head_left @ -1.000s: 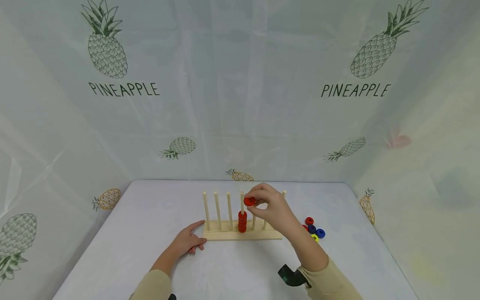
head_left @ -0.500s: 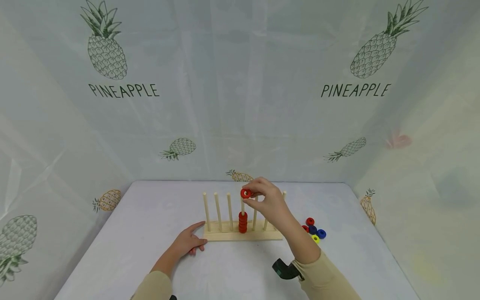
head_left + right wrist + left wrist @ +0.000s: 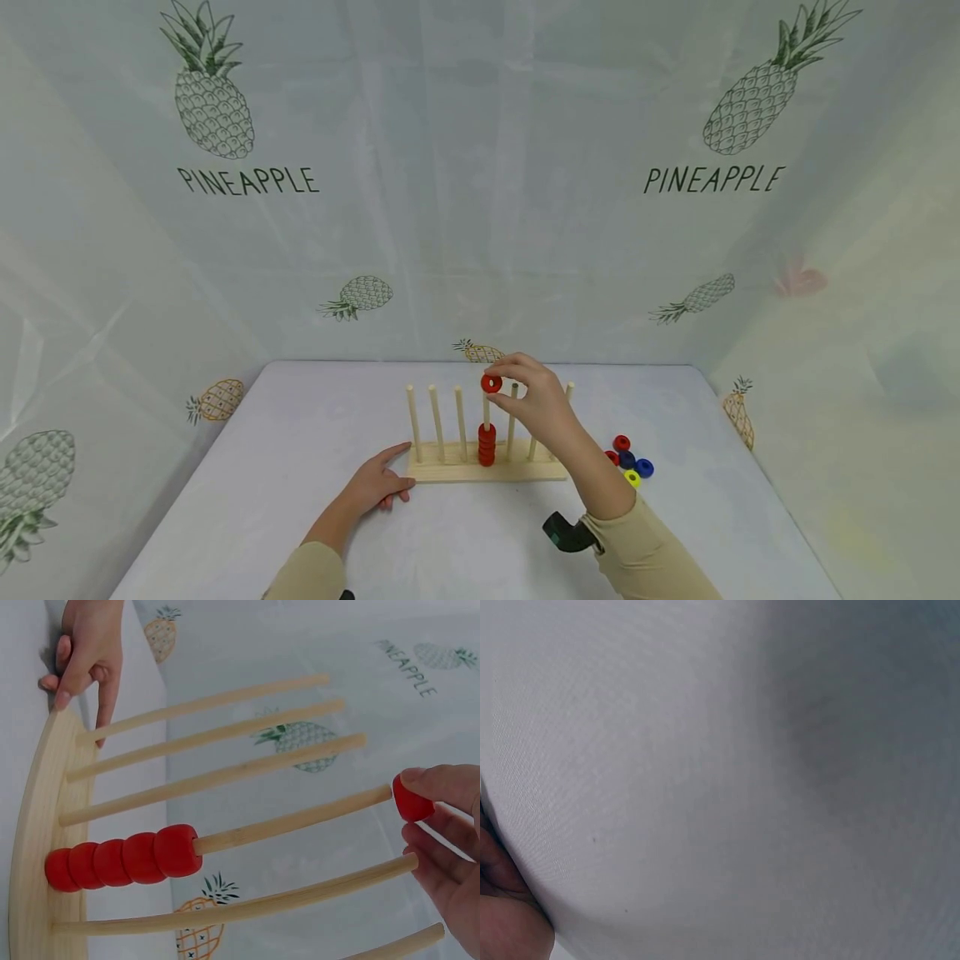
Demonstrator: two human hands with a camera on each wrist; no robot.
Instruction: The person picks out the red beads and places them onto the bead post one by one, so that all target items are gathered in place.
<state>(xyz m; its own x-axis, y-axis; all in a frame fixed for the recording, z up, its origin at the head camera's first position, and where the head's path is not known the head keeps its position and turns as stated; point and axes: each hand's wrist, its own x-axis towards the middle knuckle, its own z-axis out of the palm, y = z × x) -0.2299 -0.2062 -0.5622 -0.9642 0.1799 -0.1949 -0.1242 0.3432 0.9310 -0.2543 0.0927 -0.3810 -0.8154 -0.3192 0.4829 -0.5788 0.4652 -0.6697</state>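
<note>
My right hand [image 3: 536,400] pinches a red bead [image 3: 411,799] between thumb and fingertips. The bead is right at the top of a peg on the wooden peg stand [image 3: 487,472]; in the head view its hole faces the camera. Lower on that same peg sits a stack of several red beads [image 3: 124,857], reaching down to the base. My left hand [image 3: 372,482] holds the left end of the base, thumb at the front corner and index finger along the back one. Only a bit of that hand [image 3: 510,915] shows in the left wrist view.
Right of the stand lie loose beads: red [image 3: 622,442], dark blue [image 3: 643,468] and yellow [image 3: 632,478], partly behind the right forearm. Other bare pegs [image 3: 437,421] rise on both sides of the loaded one. A pineapple-print sheet [image 3: 480,208] hangs behind the white table [image 3: 322,408].
My right hand has moved slightly up and left with the red bead, bringing it from beside the peg to its top. The bead has turned to show its hole. The left hand stays put.
</note>
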